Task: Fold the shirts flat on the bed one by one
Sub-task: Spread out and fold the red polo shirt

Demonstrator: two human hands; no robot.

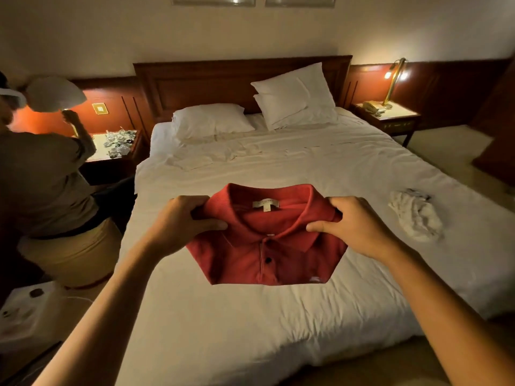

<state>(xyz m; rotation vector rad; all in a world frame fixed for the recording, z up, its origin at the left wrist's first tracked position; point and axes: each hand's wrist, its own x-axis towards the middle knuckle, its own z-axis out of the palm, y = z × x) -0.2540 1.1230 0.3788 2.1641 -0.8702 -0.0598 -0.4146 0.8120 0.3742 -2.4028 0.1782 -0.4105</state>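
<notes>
A red polo shirt (267, 246), folded into a compact rectangle with collar and buttons up, is held over the white bed (278, 316). My left hand (184, 218) grips its left shoulder, thumb on top and fingers curled under. My right hand (351, 224) grips the right shoulder the same way. The shirt's lower edge hangs close to the sheet; whether it touches is unclear. A crumpled white garment (415, 215) lies on the bed to the right.
Three white pillows (292, 96) lie by the wooden headboard. Another person (47, 174) bends over beside the bed at the left, near a nightstand (117, 146) with small items. A nightstand with a lamp (393, 79) stands at the right.
</notes>
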